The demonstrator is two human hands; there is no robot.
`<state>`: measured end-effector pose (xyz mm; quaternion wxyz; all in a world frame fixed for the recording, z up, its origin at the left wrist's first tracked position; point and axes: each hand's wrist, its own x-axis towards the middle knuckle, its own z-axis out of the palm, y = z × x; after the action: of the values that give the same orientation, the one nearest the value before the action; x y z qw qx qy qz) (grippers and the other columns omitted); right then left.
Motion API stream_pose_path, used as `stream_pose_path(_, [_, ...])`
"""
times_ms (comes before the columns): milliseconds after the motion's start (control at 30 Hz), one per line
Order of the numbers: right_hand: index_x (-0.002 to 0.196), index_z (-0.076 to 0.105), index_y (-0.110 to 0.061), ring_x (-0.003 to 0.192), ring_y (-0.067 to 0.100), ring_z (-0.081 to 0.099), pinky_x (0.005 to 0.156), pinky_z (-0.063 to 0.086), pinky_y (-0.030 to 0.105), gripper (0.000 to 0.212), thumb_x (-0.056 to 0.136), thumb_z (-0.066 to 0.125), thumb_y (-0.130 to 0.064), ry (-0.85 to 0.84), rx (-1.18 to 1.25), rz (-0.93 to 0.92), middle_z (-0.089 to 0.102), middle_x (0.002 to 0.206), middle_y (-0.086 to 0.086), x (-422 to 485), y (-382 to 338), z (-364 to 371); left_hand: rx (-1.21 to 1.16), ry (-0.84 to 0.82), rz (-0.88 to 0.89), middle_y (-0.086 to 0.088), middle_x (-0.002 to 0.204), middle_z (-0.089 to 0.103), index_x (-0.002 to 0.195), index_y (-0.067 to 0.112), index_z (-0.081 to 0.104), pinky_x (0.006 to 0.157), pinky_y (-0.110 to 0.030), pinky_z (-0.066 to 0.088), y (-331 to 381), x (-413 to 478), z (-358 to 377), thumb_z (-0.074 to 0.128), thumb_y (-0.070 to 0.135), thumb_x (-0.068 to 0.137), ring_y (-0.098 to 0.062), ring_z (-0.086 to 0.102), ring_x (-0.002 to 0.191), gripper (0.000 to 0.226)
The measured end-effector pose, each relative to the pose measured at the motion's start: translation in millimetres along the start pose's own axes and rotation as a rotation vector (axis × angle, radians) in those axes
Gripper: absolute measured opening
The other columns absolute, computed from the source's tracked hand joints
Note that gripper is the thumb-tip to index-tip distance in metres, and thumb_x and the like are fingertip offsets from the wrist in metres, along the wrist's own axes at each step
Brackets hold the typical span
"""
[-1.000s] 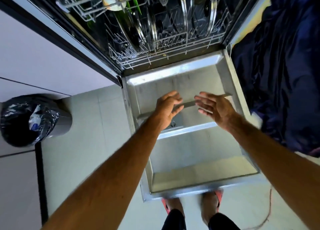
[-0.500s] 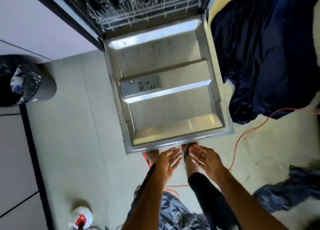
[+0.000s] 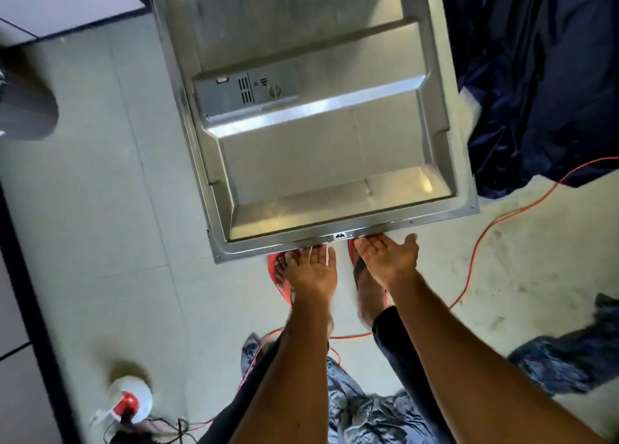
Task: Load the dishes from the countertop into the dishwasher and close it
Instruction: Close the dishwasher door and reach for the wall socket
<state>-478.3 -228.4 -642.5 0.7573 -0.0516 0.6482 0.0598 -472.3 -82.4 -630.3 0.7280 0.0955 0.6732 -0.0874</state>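
Note:
The dishwasher door (image 3: 335,162) hangs open and flat, its steel inner face up, with the detergent compartment (image 3: 246,92) left of centre. My left hand (image 3: 313,271) sits palm down at the door's front edge, fingertips under or against the rim. My right hand (image 3: 388,254) is beside it, palm turned up, fingers reaching under the same edge near the latch (image 3: 340,236). Neither hand holds an object. The racks and dishes are out of view.
A dark blue cloth (image 3: 536,75) lies on the floor to the right, an orange cable (image 3: 475,242) runs past it. A white bottle with a red cap (image 3: 129,400) stands lower left. A bin (image 3: 23,108) sits at the left. My feet in red sandals (image 3: 278,276) stand below the door.
My hands left the door's middle, dropped to its front edge and now touch the rim. My view tilted down, so the racks left the frame.

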Motion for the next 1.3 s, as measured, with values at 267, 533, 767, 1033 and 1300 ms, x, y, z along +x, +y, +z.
stream_pose_path(267, [0.159,0.024,-0.01,0.151,0.037,0.026,0.125,0.016,0.054,0.083,0.1,0.028,-0.067,-0.075,0.049,-0.022,0.029,0.163,0.015,37.4,-1.4,-10.6,-0.01,-0.024,0.02,-0.011,0.141,0.059,0.141,0.012,0.054,0.116,-0.051,0.031,6.5,37.1,-8.8,0.027,0.041,0.108,-0.031,0.051,0.134,0.052])
stream_pose_path(533, [0.154,0.033,-0.004,0.146,0.038,0.037,0.122,0.024,0.054,0.073,0.104,0.031,-0.057,-0.036,0.104,-0.05,0.04,0.157,0.018,11.8,3.3,-11.9,-0.021,0.007,0.047,-0.017,0.145,0.055,0.154,0.014,0.034,0.115,-0.052,0.038,9.5,1.4,-3.8,0.038,0.033,0.106,-0.035,0.052,0.135,0.052])
stream_pose_path(767, [0.148,0.042,0.0,0.14,0.039,0.044,0.12,0.03,0.052,0.065,0.106,0.035,-0.049,-0.02,0.131,-0.065,0.049,0.149,0.02,-112.7,2.0,14.5,-0.052,0.013,0.019,-0.022,0.122,0.067,0.133,0.001,0.057,0.106,-0.054,0.047,16.3,-107.2,3.5,0.036,0.029,0.108,-0.039,0.063,0.111,0.043])
stream_pose_path(1033, [0.138,0.052,0.001,0.134,0.038,0.052,0.116,0.038,0.047,0.044,0.108,0.037,-0.028,-0.105,0.034,-0.082,0.063,0.129,0.022,-262.6,-9.7,78.2,0.042,-0.106,0.034,-0.021,0.092,0.074,0.126,0.0,0.058,0.075,-0.05,0.06,40.5,-254.4,57.4,0.036,0.015,0.106,-0.037,0.071,0.092,0.034])
stream_pose_path(1300, [0.138,0.053,0.004,0.121,0.04,0.063,0.112,0.043,0.047,0.086,0.059,0.087,-0.008,-0.352,-0.027,-0.161,0.064,0.132,0.024,-366.9,-24.7,163.2,0.14,-0.314,0.034,-0.025,0.128,0.065,0.134,-0.004,0.057,0.088,-0.047,0.06,68.6,-365.6,132.6,0.05,0.007,0.103,-0.038,0.067,0.114,0.034])
